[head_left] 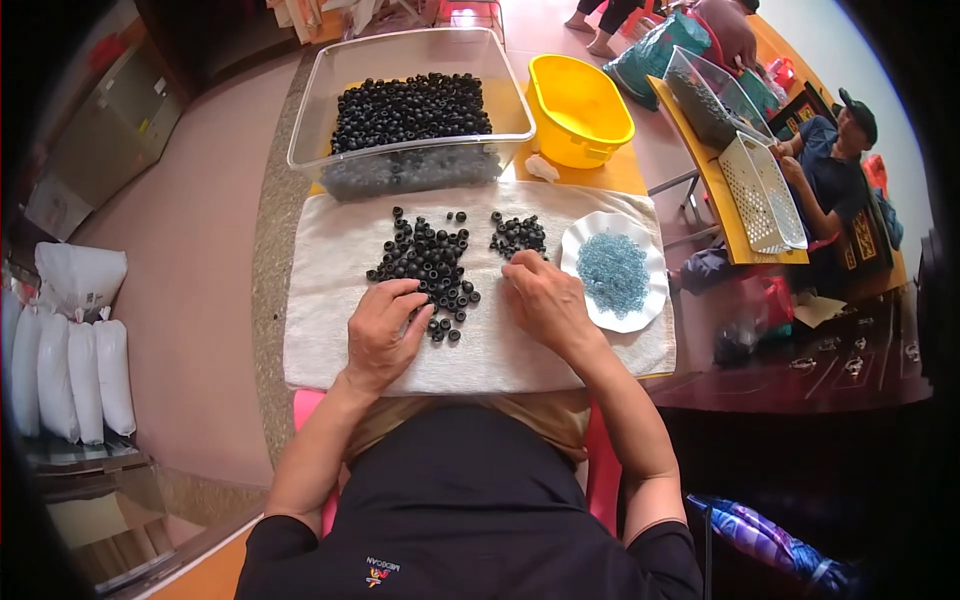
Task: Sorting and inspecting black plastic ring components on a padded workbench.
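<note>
Pale cloth [320,300] covers the surface [610,178], bearing two black bead piles, one large pile [428,255] and one small pile [517,237], plus one white plate [634,318] of blue beads [612,272]. Behind stand one clear bin [410,153] and one yellow tub [578,150]. Left hand [382,328] curls at the large pile, right hand [548,302] beside the small; whether either grips a bead, I cannot tell.

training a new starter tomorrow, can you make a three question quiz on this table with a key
1. Which is nearer the white plate: the left hand or the right hand?
2. True or false: the yellow basin stands to the right of the clear bin.
3. Fill in: the small beads on the white plate are pale ____.

Key: 1. right hand; 2. true; 3. blue.
</note>
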The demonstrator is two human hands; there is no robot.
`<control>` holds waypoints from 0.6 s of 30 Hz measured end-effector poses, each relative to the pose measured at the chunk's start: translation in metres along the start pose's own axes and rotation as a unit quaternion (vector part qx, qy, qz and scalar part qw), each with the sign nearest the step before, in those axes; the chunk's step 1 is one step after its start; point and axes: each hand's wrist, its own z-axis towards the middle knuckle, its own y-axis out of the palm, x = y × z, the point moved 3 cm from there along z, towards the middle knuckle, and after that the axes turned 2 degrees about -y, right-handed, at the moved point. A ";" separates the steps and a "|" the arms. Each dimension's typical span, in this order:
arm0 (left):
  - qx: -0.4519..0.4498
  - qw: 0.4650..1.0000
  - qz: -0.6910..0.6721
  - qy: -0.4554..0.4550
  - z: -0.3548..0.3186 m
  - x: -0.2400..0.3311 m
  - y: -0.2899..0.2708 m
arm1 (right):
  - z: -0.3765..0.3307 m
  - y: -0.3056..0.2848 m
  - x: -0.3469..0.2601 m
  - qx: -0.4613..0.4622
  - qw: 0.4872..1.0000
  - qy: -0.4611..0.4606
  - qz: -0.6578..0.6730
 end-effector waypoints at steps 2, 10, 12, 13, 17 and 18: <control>0.004 1.000 -0.004 -0.002 -0.001 0.000 -0.001 | 0.000 0.004 0.003 -0.010 1.000 -0.006 0.007; 0.013 1.000 -0.012 -0.001 -0.002 0.001 -0.002 | 0.007 -0.007 -0.005 -0.064 0.997 0.020 0.040; 0.013 1.000 -0.022 -0.007 -0.003 0.001 -0.003 | 0.009 -0.009 -0.004 -0.062 0.996 0.031 0.064; 0.015 1.000 -0.022 -0.005 -0.003 0.001 -0.003 | 0.010 -0.010 -0.003 -0.061 0.996 0.029 0.063; 0.013 1.000 -0.024 -0.001 -0.004 0.002 -0.001 | 0.015 -0.003 0.006 -0.008 0.999 0.026 0.042; 0.011 1.000 -0.026 -0.002 -0.003 0.003 -0.001 | 0.016 -0.002 0.008 0.003 1.000 0.019 0.024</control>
